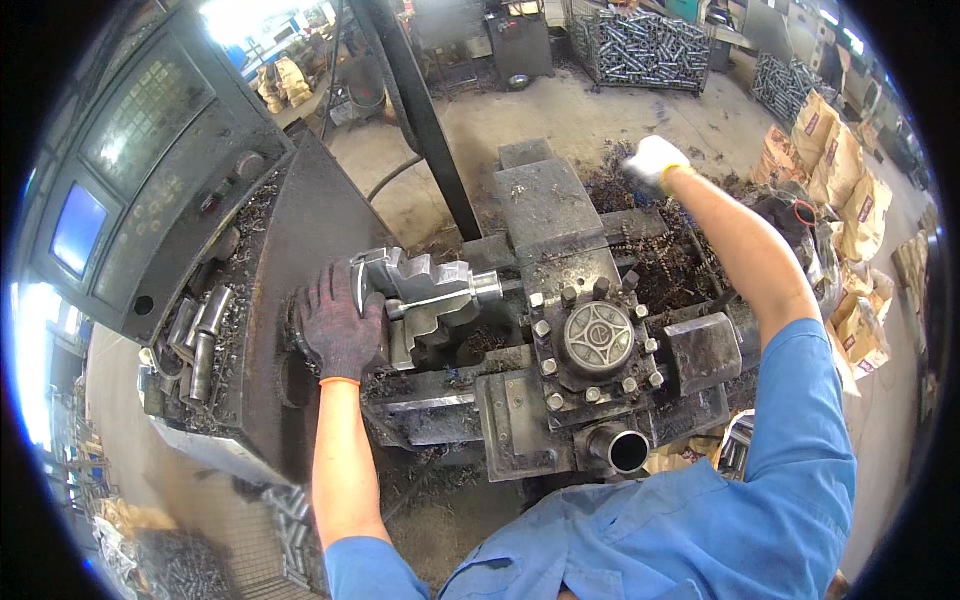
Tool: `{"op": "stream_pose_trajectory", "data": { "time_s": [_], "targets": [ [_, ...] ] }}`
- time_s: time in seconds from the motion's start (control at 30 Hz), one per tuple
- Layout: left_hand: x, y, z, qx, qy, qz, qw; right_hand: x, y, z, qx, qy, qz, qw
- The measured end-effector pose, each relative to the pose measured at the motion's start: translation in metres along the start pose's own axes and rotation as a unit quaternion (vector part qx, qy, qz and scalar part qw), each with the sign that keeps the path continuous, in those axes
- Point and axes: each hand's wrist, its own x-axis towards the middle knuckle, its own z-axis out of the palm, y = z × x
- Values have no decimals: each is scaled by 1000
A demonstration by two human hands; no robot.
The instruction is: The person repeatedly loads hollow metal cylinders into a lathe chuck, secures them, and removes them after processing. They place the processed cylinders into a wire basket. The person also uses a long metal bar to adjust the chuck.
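My left hand (343, 325), in a dark glove with an orange cuff, lies on the round body of a lathe chuck with its fingers spread. The stepped steel jaws (435, 295) of the chuck point right, and a short shiny metal cylinder (487, 287) sits at their end. My right hand (657, 160), in a white glove with a yellow cuff, is stretched out over the far side of the lathe. Motion smears its fingers, so I cannot make out their pose. Nearer me stands the square tool post (598, 340), ringed with bolts.
Metal shavings (665, 270) cover the lathe bed. Several steel tubes (208, 340) lie on the headstock ledge at left. A dark upright post (430, 130) rises behind the chuck. Paper sacks (845, 180) line the right side. A wire crate (645, 50) full of metal parts stands far back.
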Motion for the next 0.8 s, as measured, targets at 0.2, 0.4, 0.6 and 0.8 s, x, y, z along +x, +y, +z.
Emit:
{"op": "stream_pose_trajectory", "data": {
  "time_s": [0.2, 0.4, 0.6, 0.8],
  "targets": [
    [7, 3, -13, -6, -36, -15, 999, -57, -156, 84, 71, -255, -498, 826],
    [2, 1, -8, -18, 8, 17, 1000, -25, -182, 96, -13, -580, -240, 779],
    [5, 0, -5, -34, 15, 23, 999, -31, -176, 102, -18, -378, -388, 840],
    [3, 2, -6, -18, 35, 24, 999, -54, -80, 70, -64, -123, -353, 925]
  ]
}}
